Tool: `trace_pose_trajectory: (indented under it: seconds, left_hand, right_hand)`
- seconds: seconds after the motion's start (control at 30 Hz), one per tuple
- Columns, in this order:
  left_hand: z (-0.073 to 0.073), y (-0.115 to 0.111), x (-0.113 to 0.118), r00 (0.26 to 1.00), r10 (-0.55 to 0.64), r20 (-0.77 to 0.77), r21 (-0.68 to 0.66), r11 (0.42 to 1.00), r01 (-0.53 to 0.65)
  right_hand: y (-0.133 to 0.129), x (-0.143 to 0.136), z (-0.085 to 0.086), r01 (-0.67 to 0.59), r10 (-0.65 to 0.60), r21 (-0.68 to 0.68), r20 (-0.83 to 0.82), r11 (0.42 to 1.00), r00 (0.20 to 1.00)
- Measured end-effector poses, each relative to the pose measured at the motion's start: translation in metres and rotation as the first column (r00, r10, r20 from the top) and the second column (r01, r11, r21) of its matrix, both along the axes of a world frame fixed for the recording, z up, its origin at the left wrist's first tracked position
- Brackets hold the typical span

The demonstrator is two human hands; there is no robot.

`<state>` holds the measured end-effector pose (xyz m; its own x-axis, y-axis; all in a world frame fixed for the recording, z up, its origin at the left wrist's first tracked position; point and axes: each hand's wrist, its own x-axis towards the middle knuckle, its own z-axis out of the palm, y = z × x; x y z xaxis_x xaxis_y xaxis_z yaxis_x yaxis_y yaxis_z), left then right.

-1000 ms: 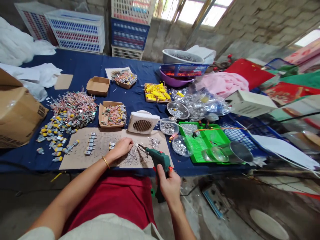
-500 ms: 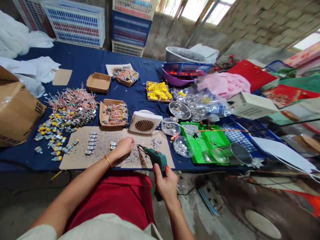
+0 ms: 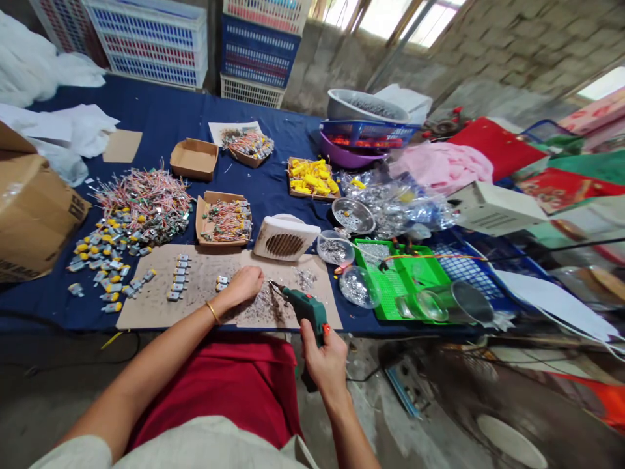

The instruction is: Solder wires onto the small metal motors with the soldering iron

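Note:
My right hand [image 3: 326, 357] is wrapped round the handle of a green soldering gun [image 3: 306, 307], its thin tip pointing left. Just left of that tip, my left hand [image 3: 247, 284] rests over the cardboard sheet [image 3: 161, 316] with its fingers closed; what they pinch is hidden. Beside the left wrist lie a couple of small motors [image 3: 222, 283], partly covered by the hand. Further left a column of several small motors [image 3: 179, 278] stands on the cardboard. Dark specks and small metal bits [image 3: 306, 279] are scattered around the tip.
A heap of wired motors [image 3: 146, 202] lies left, near a cardboard box [image 3: 39, 215]. Behind my hands stand a white vent fan [image 3: 286, 238] and a small box of wired motors [image 3: 224, 220]. Bowls of metal parts [image 3: 359, 286] and a green tray [image 3: 390, 296] are at right.
The view has shifted very slightly. Both hands and the soldering gun hold nearly the same position.

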<state>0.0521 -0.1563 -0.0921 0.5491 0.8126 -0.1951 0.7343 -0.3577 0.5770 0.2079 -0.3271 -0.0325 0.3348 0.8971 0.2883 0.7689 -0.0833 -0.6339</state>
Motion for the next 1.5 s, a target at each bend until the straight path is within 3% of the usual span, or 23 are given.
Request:
trace_pose_trajectory:
  seconds: [0.4,0.63,0.8,1.07,1.5]
  left_hand:
    - [0.007,-0.001,0.002,0.999,0.032,-0.034,-0.033,0.999,-0.033]
    - [0.006,-0.001,0.005,0.998,0.024,-0.055,-0.021,0.999,-0.025]
    - [0.002,0.002,0.006,0.998,0.032,-0.058,-0.033,0.999,-0.034]
    - [0.001,0.003,0.008,0.996,0.035,-0.077,-0.051,0.998,-0.039]
    - [0.0,0.005,0.007,0.998,0.053,-0.047,-0.065,0.996,-0.056]
  right_hand:
    - [0.004,-0.001,0.0,-0.014,0.013,0.013,0.096,1.0,0.995]
    - [0.015,-0.012,0.012,-0.04,0.037,0.019,0.138,0.999,0.99]
    - [0.014,-0.014,0.018,-0.039,0.034,0.043,0.111,0.998,0.993]
    - [-0.011,-0.005,0.017,0.138,-0.139,-0.033,-0.042,0.99,0.989]
    - [-0.016,0.002,0.021,0.126,-0.124,0.013,-0.078,0.992,0.989]
